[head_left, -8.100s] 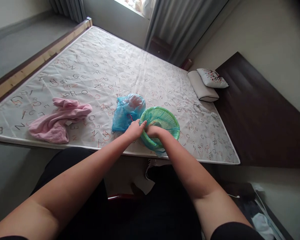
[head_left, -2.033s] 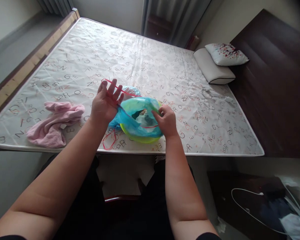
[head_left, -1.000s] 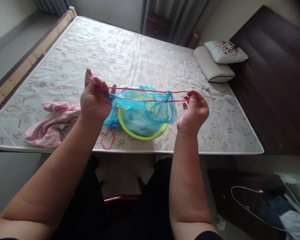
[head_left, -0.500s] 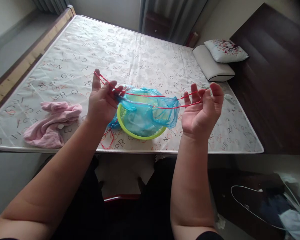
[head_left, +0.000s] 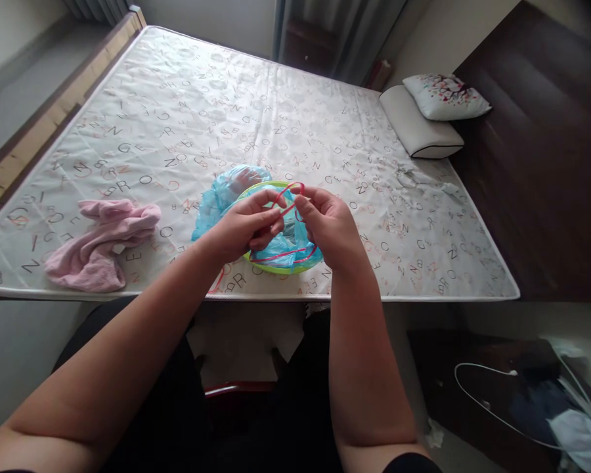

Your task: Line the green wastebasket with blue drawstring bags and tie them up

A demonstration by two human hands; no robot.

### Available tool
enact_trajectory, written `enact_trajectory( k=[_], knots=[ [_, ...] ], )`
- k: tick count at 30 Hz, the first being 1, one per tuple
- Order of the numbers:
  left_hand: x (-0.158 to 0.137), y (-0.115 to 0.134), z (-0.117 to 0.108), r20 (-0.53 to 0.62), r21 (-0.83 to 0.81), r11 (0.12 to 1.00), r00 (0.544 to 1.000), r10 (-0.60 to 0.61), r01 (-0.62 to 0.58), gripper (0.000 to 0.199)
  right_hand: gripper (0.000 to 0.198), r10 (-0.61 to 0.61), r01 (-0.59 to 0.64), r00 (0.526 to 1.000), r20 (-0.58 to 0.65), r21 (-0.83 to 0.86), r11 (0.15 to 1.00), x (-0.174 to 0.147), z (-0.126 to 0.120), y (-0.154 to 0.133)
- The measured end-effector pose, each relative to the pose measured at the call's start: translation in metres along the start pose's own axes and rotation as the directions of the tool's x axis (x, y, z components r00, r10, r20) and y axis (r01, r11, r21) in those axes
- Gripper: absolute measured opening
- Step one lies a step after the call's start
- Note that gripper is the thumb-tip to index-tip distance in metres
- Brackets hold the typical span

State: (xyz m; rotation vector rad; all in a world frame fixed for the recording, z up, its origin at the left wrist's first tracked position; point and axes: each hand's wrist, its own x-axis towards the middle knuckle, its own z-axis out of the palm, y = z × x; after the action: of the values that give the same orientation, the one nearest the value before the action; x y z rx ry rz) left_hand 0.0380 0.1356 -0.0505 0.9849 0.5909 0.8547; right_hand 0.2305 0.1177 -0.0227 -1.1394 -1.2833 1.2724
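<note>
My left hand (head_left: 251, 226) and my right hand (head_left: 322, 220) are close together over a yellow-green mesh basket (head_left: 278, 269). Both pinch a red drawstring (head_left: 289, 210), which forms a small loop between the fingertips. A translucent blue plastic bag (head_left: 276, 251) lies in the basket below my hands. More blue plastic (head_left: 229, 187) bulges out past the basket's left side, with something faintly dark inside it that I cannot make out. My hands hide much of the basket's rim and the middle of the bag.
A crumpled pink cloth (head_left: 103, 246) lies to the left on the letter-printed mattress (head_left: 217, 98). White pillows (head_left: 421, 125) rest by the dark headboard (head_left: 536, 164). A white cable (head_left: 482, 401) trails over a dark surface at lower right.
My hands have come together from far apart. The drawstring, stretched wide between them before, is now a small loop at the fingertips. The bag has dropped lower over the basket.
</note>
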Motion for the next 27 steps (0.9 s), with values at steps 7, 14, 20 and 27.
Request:
enact_trajectory(
  k=[7, 14, 20, 27],
  knots=[
    [-0.001, -0.008, 0.007, 0.122, 0.065, 0.996, 0.99, -0.067, 0.059, 0.034, 0.037, -0.032, 0.067, 0.984, -0.175, 0.196, 0.978, 0.004, -0.003, -0.001],
    [-0.003, -0.018, 0.016, 0.217, 0.11, 0.985, 0.964, -0.155, 0.134, 0.045, 0.032, 0.1, 0.015, 0.953, -0.284, 0.376, 0.926, 0.009, -0.015, -0.005],
    [-0.003, -0.02, 0.019, 0.17, 0.175, 0.981, 0.979, -0.114, 0.084, 0.074, 0.035, 0.089, 0.001, 0.959, -0.269, 0.317, 0.948, 0.01, -0.018, -0.005],
    [-0.003, -0.021, 0.027, 0.146, 0.267, 0.956, 0.976, -0.164, 0.121, 0.043, 0.053, -0.037, 0.052, 0.992, -0.121, 0.123, 0.991, 0.002, -0.003, -0.01]
  ],
)
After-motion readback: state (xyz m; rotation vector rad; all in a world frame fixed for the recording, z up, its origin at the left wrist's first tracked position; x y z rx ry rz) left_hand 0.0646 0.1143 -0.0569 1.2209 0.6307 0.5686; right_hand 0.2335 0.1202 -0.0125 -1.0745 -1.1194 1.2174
